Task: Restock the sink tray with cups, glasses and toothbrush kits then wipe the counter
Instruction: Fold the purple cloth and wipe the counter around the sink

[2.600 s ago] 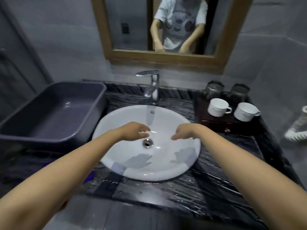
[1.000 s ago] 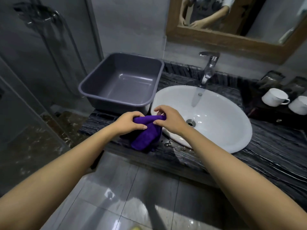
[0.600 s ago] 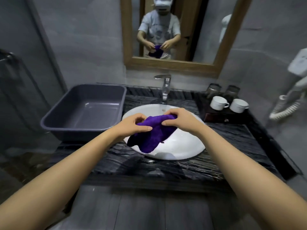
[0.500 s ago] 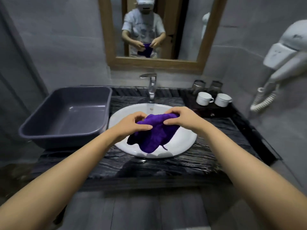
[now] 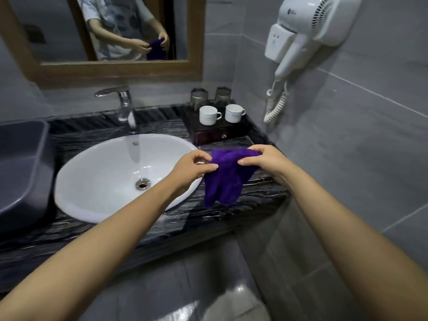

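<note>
Head view: left hand (image 5: 193, 166) and right hand (image 5: 264, 162) both pinch the top edge of a purple cloth (image 5: 225, 179) hanging right of centre, over the counter (image 5: 261, 188) beside the sink (image 5: 104, 172). Behind it, the tray (image 5: 217, 132) holds two cups (image 5: 208, 115) and two glasses (image 5: 198, 96). A wide wipe toward the tray could knock a cup, and the loosely bunched cloth may only smear the wet counter.

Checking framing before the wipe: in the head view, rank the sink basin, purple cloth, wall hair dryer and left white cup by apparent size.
1. sink basin
2. wall hair dryer, though it sits nearer the camera
3. purple cloth
4. left white cup
</note>
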Available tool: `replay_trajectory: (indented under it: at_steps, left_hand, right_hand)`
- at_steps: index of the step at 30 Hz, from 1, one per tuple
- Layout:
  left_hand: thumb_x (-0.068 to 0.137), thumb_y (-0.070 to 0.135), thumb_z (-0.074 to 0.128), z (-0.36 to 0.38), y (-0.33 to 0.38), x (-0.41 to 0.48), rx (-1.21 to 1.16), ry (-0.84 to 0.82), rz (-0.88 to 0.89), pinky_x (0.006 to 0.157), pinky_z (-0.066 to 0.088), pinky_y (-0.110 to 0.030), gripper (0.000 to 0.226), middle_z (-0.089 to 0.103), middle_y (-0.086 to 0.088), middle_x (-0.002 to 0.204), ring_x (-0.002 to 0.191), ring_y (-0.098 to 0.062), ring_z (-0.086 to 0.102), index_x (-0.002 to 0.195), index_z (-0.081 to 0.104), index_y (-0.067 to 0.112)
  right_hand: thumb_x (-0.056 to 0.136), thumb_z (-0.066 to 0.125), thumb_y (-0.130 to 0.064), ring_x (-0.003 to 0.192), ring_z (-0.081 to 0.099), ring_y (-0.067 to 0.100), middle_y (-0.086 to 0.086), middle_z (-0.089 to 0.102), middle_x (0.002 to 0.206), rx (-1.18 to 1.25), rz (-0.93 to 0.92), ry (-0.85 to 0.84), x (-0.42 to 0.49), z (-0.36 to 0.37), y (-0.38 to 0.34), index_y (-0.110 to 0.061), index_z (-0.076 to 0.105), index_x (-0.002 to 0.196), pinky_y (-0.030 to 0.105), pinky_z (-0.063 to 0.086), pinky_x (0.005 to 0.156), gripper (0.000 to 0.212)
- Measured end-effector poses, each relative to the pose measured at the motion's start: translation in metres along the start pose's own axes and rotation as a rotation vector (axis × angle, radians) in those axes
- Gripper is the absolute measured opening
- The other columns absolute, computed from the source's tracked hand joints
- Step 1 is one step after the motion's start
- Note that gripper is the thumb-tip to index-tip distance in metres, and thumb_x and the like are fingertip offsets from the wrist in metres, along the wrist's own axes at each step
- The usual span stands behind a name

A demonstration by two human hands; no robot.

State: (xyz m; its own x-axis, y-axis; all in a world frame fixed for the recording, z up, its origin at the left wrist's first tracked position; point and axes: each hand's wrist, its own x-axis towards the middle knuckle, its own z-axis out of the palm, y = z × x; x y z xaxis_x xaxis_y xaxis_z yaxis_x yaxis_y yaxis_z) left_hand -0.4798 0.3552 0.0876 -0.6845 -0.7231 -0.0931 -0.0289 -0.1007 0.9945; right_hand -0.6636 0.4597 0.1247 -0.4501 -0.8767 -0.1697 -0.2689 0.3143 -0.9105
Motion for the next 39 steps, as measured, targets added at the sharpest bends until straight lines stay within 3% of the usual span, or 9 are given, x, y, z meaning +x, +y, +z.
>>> replay_trajectory:
  at_steps: [3,8,12,16,19,26,31,35,39]
  left_hand:
    - [0.073,-0.005,0.069,0.028,-0.009,0.012,0.018,0.041,0.022,0.071,0.046,-0.028,0.029,0.057,-0.007,0.094,0.082,-0.021,0.052,0.085,0.058,0.019]
    - [0.073,-0.005,0.068,0.061,-0.019,0.036,0.057,0.026,-0.014,0.079,0.049,-0.025,0.056,0.057,-0.007,0.100,0.090,-0.016,0.054,0.121,0.057,0.020]
    - [0.075,0.002,0.070,0.075,-0.027,0.051,0.074,-0.032,-0.090,0.077,0.048,-0.029,0.027,0.060,-0.011,0.104,0.096,-0.021,0.057,0.099,0.064,0.015]
    - [0.076,0.011,0.072,0.079,-0.037,0.068,0.127,-0.060,-0.105,0.072,0.052,-0.025,0.015,0.065,-0.004,0.094,0.089,-0.019,0.061,0.083,0.060,0.017]
    - [0.074,0.014,0.074,0.079,-0.040,0.076,0.205,-0.090,-0.048,0.081,0.051,-0.038,0.018,0.064,-0.004,0.086,0.086,-0.022,0.059,0.079,0.057,0.019]
    - [0.073,0.022,0.074,0.079,-0.006,0.086,0.359,-0.198,0.249,0.077,0.046,-0.039,0.025,0.060,-0.003,0.083,0.078,-0.017,0.056,0.072,0.051,0.032]
    - [0.072,0.026,0.074,0.084,0.018,0.089,0.474,-0.090,0.481,0.065,0.041,-0.018,0.030,0.052,0.013,0.071,0.065,-0.005,0.046,0.074,0.045,0.034]
    - [0.073,0.009,0.075,0.089,0.020,0.082,0.387,-0.134,0.386,0.072,0.048,-0.028,0.029,0.058,0.005,0.078,0.073,-0.016,0.052,0.092,0.059,0.022]
    - [0.076,0.004,0.071,0.093,0.007,0.079,0.326,-0.209,0.212,0.066,0.051,-0.031,0.018,0.065,-0.013,0.082,0.068,-0.019,0.057,0.085,0.066,0.018]
  right_hand:
    - [0.073,0.074,-0.006,0.078,0.066,0.011,-0.001,0.069,0.087,0.050,0.023,-0.004,0.008,-0.023,0.020,-0.024,0.065,0.088,0.022,0.057,0.066,0.025]
    - [0.081,0.066,-0.003,0.090,0.065,0.019,0.007,0.064,0.108,0.125,0.057,-0.017,0.027,-0.044,0.051,-0.026,0.060,0.104,0.032,0.055,0.077,0.033]
    - [0.081,0.068,-0.005,0.102,0.063,0.025,0.009,0.062,0.116,0.094,0.070,-0.011,0.039,-0.056,0.067,-0.026,0.061,0.108,0.040,0.055,0.088,0.035]
    - [0.078,0.071,-0.002,0.089,0.067,0.016,0.007,0.067,0.105,0.204,0.070,0.006,0.041,-0.066,0.083,-0.021,0.062,0.106,0.022,0.056,0.065,0.035]
    - [0.077,0.070,0.001,0.083,0.069,0.016,0.004,0.070,0.094,0.215,0.023,0.029,0.038,-0.075,0.091,-0.021,0.066,0.097,0.021,0.057,0.065,0.030]
    - [0.076,0.069,0.004,0.081,0.067,0.012,-0.005,0.074,0.080,0.239,-0.153,0.090,0.025,-0.111,0.073,-0.024,0.071,0.087,0.021,0.056,0.073,0.030]
    - [0.079,0.064,0.008,0.076,0.068,0.007,-0.003,0.073,0.082,0.288,-0.245,0.200,0.016,-0.121,0.056,-0.024,0.071,0.088,0.017,0.055,0.069,0.034]
    - [0.081,0.061,0.009,0.082,0.063,0.014,0.010,0.067,0.093,0.168,-0.234,0.284,0.011,-0.115,0.054,-0.018,0.067,0.091,0.020,0.056,0.074,0.030]
    - [0.080,0.057,0.013,0.077,0.060,0.015,0.012,0.065,0.089,0.113,-0.130,0.306,0.015,-0.107,0.066,-0.005,0.067,0.094,0.020,0.052,0.070,0.024]
